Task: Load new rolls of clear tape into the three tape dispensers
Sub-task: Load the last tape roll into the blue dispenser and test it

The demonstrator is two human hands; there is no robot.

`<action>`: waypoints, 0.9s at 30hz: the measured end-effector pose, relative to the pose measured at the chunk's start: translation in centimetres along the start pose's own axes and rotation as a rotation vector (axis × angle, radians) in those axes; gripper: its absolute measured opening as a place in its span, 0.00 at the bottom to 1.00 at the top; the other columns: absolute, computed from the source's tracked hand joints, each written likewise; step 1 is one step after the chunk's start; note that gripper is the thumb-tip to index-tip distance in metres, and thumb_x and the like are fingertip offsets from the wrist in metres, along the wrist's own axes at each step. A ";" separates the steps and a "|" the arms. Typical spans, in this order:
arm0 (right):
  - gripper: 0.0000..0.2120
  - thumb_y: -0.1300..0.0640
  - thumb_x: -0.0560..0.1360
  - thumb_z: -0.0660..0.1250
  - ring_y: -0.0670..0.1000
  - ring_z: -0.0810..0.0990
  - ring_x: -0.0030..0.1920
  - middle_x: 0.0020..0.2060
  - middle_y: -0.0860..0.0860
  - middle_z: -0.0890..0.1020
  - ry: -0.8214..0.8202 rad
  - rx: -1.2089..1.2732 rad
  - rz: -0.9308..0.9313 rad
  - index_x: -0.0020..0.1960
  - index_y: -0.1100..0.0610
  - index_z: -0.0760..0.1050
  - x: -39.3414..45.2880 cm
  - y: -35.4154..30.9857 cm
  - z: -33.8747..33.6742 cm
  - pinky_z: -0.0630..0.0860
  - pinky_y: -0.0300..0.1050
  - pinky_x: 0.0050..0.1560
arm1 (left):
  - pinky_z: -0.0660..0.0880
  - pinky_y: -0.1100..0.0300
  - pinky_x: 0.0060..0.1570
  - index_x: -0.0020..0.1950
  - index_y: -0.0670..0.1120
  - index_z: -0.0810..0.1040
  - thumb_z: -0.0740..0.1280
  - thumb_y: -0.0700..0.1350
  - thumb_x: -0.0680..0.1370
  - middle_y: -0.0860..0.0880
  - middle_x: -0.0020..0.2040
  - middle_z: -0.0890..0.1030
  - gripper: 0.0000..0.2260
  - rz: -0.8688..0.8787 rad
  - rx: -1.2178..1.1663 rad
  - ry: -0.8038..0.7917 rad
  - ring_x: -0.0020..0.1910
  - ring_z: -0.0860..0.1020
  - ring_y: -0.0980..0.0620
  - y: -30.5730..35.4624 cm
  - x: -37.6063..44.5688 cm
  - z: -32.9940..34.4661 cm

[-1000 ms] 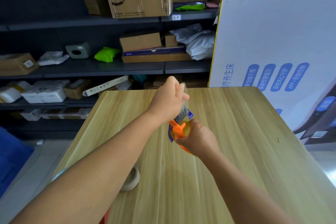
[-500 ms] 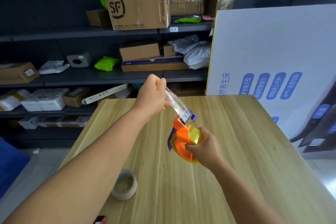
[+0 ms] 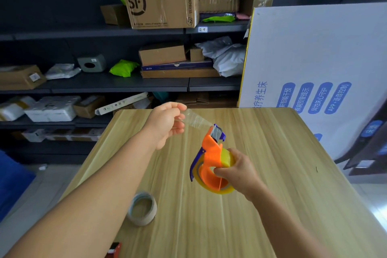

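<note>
Orange plastic forms the body of a tape dispenser (image 3: 210, 160), held in the air above the middle of a pale wooden counter (image 3: 272, 174). The right hand (image 3: 240, 170) has its grip clamped on the dispenser's round end, fingers curled around the yellowish tape roll (image 3: 227, 158) loaded inside. The dispenser's long axis runs from that roll up and away from the person, with its purple cutter end (image 3: 218, 133) pointing toward the far edge of the counter. A clear strip of tape (image 3: 195, 119) stretches from the cutter up and left to the left hand (image 3: 167, 123), which pinches it. Nearer than the dispenser, an empty cardboard core (image 3: 143, 208) lies flat on the counter.
</note>
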State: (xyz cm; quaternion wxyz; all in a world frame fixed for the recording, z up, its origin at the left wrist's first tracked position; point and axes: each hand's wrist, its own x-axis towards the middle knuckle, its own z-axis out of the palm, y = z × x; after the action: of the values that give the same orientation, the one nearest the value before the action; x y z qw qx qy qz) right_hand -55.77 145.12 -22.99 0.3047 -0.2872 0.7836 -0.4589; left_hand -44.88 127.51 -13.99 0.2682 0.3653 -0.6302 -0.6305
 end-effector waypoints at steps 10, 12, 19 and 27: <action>0.16 0.57 0.63 0.75 0.52 0.81 0.42 0.41 0.51 0.80 0.018 -0.053 -0.013 0.47 0.50 0.73 0.1 0.3 -0.1 0.79 0.51 0.43 | 0.78 0.47 0.53 0.63 0.45 0.72 0.71 0.62 0.66 0.49 0.56 0.77 0.32 -0.088 -0.229 -0.246 0.54 0.80 0.48 -1.8 -1.5 -0.3; 0.15 0.58 0.62 0.75 0.50 0.80 0.38 0.38 0.50 0.80 0.035 -0.053 -0.035 0.45 0.51 0.74 0.1 0.5 0.2 0.78 0.48 0.39 | 0.78 0.46 0.53 0.72 0.49 0.63 0.77 0.54 0.65 0.52 0.63 0.72 0.39 -0.057 -0.215 -0.310 0.61 0.77 0.46 -2.3 -2.5 0.9; 0.18 0.52 0.61 0.78 0.45 0.78 0.38 0.39 0.45 0.79 0.033 -0.092 -0.044 0.44 0.46 0.71 -0.1 1.5 0.5 0.75 0.40 0.35 | 0.79 0.48 0.49 0.77 0.57 0.49 0.72 0.35 0.72 0.60 0.66 0.62 0.43 0.112 -0.161 -0.246 0.58 0.79 0.45 -3.4 -4.0 3.5; 0.23 0.48 0.59 0.76 0.42 0.76 0.35 0.37 0.43 0.77 -0.075 -0.348 -0.031 0.49 0.46 0.69 0.2 1.0 1.1 0.72 0.37 0.30 | 0.78 0.48 0.52 0.72 0.59 0.62 0.68 0.42 0.77 0.57 0.64 0.68 0.28 0.166 -0.069 -0.332 0.52 0.81 0.51 -2.8 -4.7 3.7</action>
State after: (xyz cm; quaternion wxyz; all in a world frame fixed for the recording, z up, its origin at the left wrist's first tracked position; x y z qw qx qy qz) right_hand -55.28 144.84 -24.36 0.2725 -0.3645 0.8348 -0.3098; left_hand -44.75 133.62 -16.36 0.2241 0.1936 -0.6716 -0.6791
